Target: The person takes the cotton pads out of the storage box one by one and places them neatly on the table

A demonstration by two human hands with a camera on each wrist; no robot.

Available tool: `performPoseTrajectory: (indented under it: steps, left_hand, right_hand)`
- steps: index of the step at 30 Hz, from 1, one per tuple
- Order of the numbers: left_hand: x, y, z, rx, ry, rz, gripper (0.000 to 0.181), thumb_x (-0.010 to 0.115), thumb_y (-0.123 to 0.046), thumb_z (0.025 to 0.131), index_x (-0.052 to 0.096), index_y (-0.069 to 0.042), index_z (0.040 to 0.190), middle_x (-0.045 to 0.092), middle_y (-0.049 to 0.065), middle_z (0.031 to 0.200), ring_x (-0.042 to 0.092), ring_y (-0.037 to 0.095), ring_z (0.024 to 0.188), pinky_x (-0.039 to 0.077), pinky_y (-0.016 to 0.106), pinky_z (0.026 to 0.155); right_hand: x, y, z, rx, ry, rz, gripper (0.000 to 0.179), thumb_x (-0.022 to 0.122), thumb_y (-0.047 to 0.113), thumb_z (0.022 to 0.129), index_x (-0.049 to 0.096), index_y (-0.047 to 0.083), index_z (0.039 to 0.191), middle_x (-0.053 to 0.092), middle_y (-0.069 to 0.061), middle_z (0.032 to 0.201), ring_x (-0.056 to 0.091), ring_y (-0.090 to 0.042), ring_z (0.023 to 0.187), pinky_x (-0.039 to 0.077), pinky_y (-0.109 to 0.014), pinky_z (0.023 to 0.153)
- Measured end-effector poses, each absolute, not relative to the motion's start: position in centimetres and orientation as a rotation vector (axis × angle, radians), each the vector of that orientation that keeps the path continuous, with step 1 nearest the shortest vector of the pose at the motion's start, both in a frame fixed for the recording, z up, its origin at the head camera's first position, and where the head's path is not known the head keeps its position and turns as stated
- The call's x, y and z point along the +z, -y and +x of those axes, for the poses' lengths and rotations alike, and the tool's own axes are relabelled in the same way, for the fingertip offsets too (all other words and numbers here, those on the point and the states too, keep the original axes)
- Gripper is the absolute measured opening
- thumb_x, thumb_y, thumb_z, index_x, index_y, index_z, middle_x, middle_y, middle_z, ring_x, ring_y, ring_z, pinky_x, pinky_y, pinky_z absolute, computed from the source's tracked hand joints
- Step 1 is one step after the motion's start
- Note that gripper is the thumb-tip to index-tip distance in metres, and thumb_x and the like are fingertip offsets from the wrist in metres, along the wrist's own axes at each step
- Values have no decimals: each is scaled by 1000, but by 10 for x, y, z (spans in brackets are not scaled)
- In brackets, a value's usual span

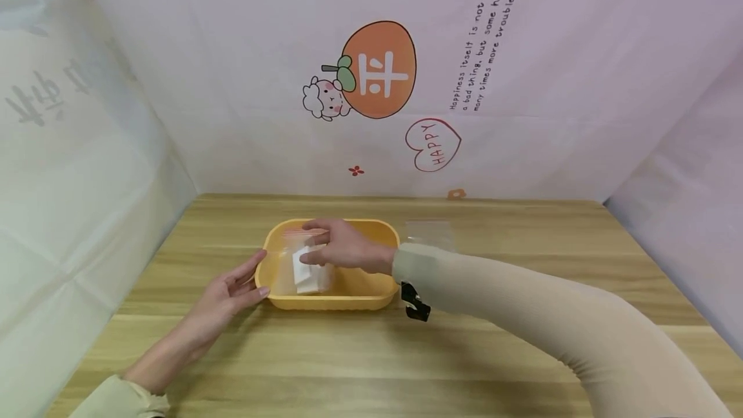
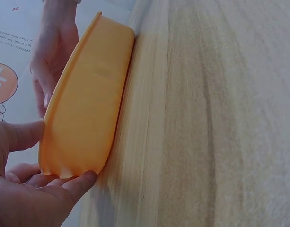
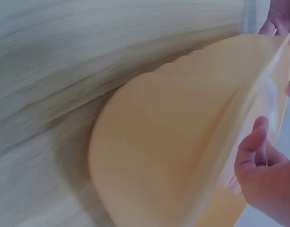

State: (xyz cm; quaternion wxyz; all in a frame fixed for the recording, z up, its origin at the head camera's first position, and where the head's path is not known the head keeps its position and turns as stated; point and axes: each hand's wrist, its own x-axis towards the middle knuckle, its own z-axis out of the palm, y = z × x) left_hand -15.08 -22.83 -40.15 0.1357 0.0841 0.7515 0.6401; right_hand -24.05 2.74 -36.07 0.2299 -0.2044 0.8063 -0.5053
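A yellow plastic basin (image 1: 348, 303) stands on the wooden table. My left hand (image 1: 223, 295) holds its left end, thumb and fingers spread against the rim and end wall. In the left wrist view, the fingers (image 2: 81, 184) lie along the lower end of the basin (image 2: 88, 94). Inside the basin, toward its left end, is a clear zip bag (image 1: 287, 269) with white blocky contents (image 1: 304, 273). My right hand (image 1: 348, 247) reaches in over the bag, its fingers parted and loosely bent. The right wrist view shows this hand (image 3: 263, 165) beside the bag's red zip line.
Another clear zip bag (image 1: 429, 232) lies flat on the table behind the right forearm, partly hidden by the sleeve. A printed cloth wall (image 1: 261, 147) rises at the table's back edge, with plain cloth at both sides. A black device (image 1: 415, 302) hangs at the right wrist.
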Motion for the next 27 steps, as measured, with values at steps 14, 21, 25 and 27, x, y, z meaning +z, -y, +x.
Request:
performPoseTrajectory:
  steps: [14,21,25,27]
  left_hand:
    - [-400,227,-151,1868,-2175,241,78,66,-13,105,20,-3,167,13,21,173,24,39,153,41,14,104]
    - [-399,226,-150,1877,-2177,246,79,67,-12,104,20,-2,167,14,22,172,23,39,154,40,13,104]
    - [-399,226,-150,1876,-2177,234,79,67,-12,104,20,-2,167,15,21,172,22,39,154,41,14,104]
    - [-400,227,-149,1874,-2182,220,79,68,-13,104,21,-2,167,16,20,172,24,38,154,41,14,104]
  right_hand:
    - [-357,-8,-242,-1486,-2083,-392,76,76,-2,94,38,-5,159,73,-12,83,60,-17,65,53,-24,59]
    - [-352,-16,-241,-1436,-2140,-397,77,80,-4,91,43,-3,158,76,-15,110,68,-16,69,59,-27,65]
    - [-348,-19,-241,-1427,-2172,-404,79,82,-5,89,43,-2,158,72,-20,128,69,-16,69,61,-29,67]
    - [-346,-22,-241,-1420,-2179,-409,80,81,-5,89,43,-1,158,64,-21,141,70,-16,68,60,-27,65]
